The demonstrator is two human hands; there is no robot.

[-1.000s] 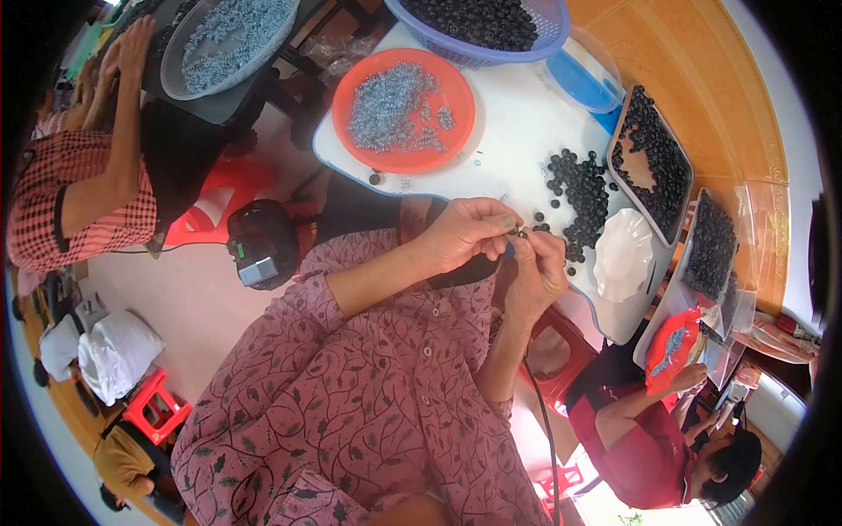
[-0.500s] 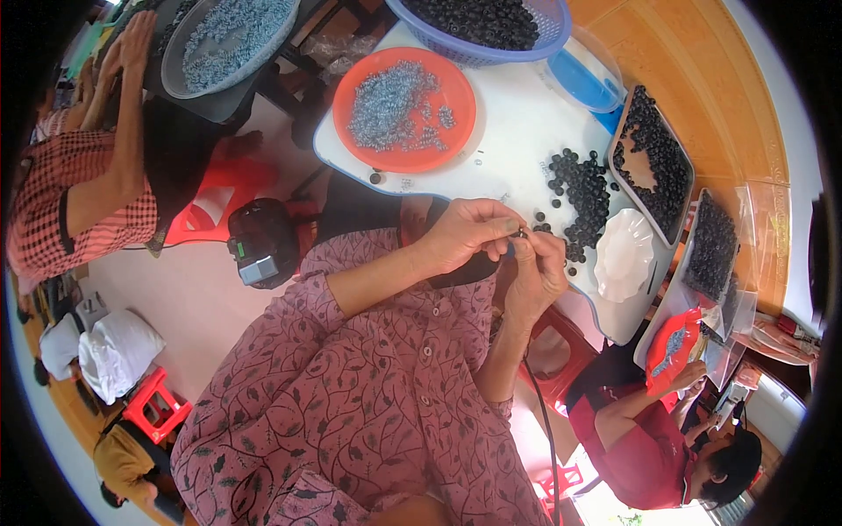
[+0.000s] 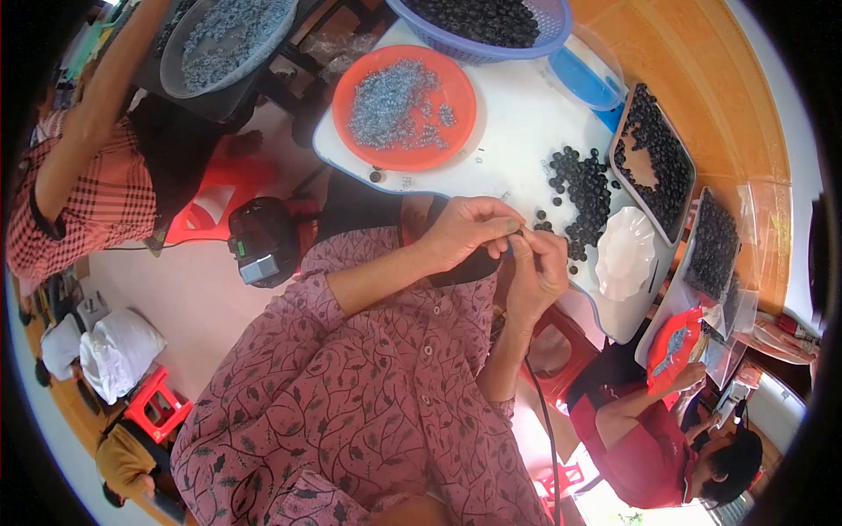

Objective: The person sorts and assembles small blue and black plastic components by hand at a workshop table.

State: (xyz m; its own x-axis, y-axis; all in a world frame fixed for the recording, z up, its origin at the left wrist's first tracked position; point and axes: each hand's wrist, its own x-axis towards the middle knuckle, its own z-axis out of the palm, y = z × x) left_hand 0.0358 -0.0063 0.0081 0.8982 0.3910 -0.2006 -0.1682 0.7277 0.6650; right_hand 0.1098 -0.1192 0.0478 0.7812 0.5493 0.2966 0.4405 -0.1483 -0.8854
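Head view, looking down over the lap: two bare hands meet at the near edge of the white worktop (image 3: pixel 517 123), fingertips drawn tightly together. The left hand (image 3: pixel 474 235) pinches with thumb and forefinger, its other fingers curled; the right hand (image 3: pixel 537 273) closes in from the other side, thumb raised. Between them they grip some small piece (image 3: pixel 519 232), dark from what little I can see (the fingertips cover nearly all of it, so I can't tell its shape).

Just beyond the right hand, loose black pieces (image 3: pixel 586 200) spread across the worktop, next to a white scalloped dish (image 3: pixel 624 254). Farther left sits an orange-red plate (image 3: pixel 399 159) bearing a heap of silvery-blue bits (image 3: pixel 386 96), too fine to make out singly. Behind it, a purple basket (image 3: pixel 481 53) of more black pieces is cut off by the upper edge. A rimmed tray (image 3: pixel 643 168), also part-filled with black ones, lies to the right.

Over on the left, a co-worker's forearm (image 3: pixel 112 83) runs out of sight at the top, hand and all. At lower right, another person in red (image 3: pixel 645 447) bends beside a red bag (image 3: pixel 660 375).
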